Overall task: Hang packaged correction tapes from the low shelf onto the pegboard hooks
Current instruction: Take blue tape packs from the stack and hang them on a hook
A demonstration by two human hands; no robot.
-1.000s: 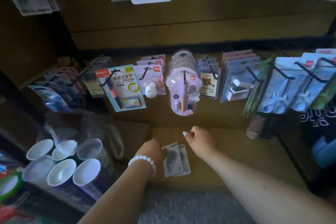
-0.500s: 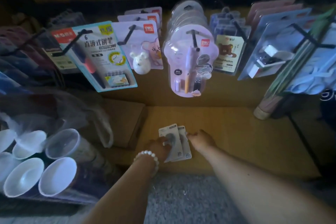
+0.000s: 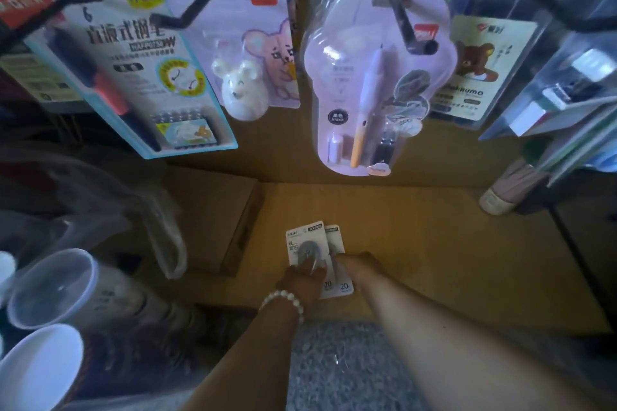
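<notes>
Both hands have just come down onto two overlapping correction tape packs (image 3: 315, 252) on the low shelf (image 3: 434, 243), left hand (image 3: 302, 277) gripping the top pack, right hand (image 3: 359, 266) pinching the lower one's edge, ready for lifting to the hooks.

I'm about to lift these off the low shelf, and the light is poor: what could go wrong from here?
1. The two correction tape packs overlap under the left hand and right hand; one may slide off when they are lifted.
2. The pen blister pack hangs straight above on its hook, so a rising hand could knock it.
3. The packs' hang holes are hard to make out in the dim view, so threading may miss.
</notes>
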